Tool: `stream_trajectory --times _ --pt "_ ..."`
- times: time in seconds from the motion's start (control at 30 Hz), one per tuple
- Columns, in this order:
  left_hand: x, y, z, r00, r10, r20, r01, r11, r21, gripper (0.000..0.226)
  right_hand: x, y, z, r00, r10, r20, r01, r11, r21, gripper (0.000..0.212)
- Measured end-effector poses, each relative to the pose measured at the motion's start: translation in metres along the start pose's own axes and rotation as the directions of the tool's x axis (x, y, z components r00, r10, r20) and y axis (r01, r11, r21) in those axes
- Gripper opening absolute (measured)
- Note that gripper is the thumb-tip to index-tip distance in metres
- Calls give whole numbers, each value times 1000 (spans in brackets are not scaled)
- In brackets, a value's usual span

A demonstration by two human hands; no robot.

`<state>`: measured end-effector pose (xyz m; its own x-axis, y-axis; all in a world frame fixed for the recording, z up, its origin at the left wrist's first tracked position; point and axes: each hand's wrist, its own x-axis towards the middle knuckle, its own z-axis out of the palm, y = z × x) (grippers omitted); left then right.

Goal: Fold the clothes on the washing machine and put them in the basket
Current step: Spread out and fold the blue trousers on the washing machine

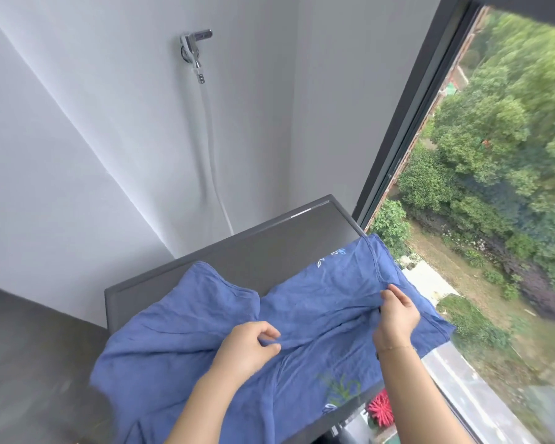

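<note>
A blue garment (180, 341) with small embroidered leaf motifs lies spread over the dark grey washing machine top (269, 248). Its edges hang off the front, left and right sides. My left hand (250, 344) pinches a fold of the cloth near the middle. My right hand (398, 312) grips a bunched ridge of the fabric on the right side. No basket is in view.
A chrome tap (195, 51) with a white hose (212, 149) is on the grey wall behind the machine. A large window with a dark frame (407, 123) runs along the right, close to the machine. A red spiky object (380, 411) shows below the machine's right front.
</note>
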<state>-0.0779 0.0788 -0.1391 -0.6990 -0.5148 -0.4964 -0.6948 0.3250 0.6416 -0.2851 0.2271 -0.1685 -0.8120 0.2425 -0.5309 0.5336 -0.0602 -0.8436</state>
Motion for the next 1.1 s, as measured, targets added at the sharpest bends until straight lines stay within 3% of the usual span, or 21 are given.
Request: stream_trajectory --times 0.1,0.17,0.23,0.33,0.43,0.5,0.57,0.63,0.73,0.8,0.87,0.97,1.1 --pt "0 -6 -2 999 14 -45 -15 999 -36 15 -24 -8 6 990 -132 -41 118 963 -244 35" --pt "0 -9 -11 976 26 -217 -41 997 -68 16 -45 -11 17 939 -313 142 341 899 -276 30" --pt "0 -17 -27 930 9 -367 -54 992 -112 19 -68 -6 32 835 -359 416 494 822 -283 24" --pt "5 -38 -61 876 -68 -478 -11 987 -160 21 -93 9 59 704 -138 696 602 636 -483 17" --pt "14 -67 -91 817 -171 -551 109 984 -144 22 -110 31 77 652 82 754 653 443 -614 23" --pt "21 -85 -105 771 -218 -598 158 976 -152 22 -123 42 85 651 62 756 710 301 -636 19" --pt "31 -91 -112 773 -187 -606 140 982 -124 23 -131 45 90 635 34 772 763 131 -634 20" --pt "42 -91 -118 798 -162 -581 135 987 -90 28 -134 48 96 616 87 783 787 -72 -612 38" --pt "58 -94 -123 841 -261 -474 266 962 -58 43 -137 51 105 604 162 780 794 -200 -574 45" --pt "65 -98 -121 864 -329 -381 355 935 -3 51 -138 54 109 583 152 798 810 -182 -557 41" --pt "70 -102 -118 867 -332 -371 373 927 42 43 -137 60 112 562 121 819 827 -71 -557 36" --pt "69 -102 -116 883 -255 -395 311 947 84 22 -133 63 114 547 88 833 799 241 -551 29" --pt "43 -101 -127 934 -146 -325 37 947 -319 12 -133 55 109 507 143 850 552 704 -447 22"
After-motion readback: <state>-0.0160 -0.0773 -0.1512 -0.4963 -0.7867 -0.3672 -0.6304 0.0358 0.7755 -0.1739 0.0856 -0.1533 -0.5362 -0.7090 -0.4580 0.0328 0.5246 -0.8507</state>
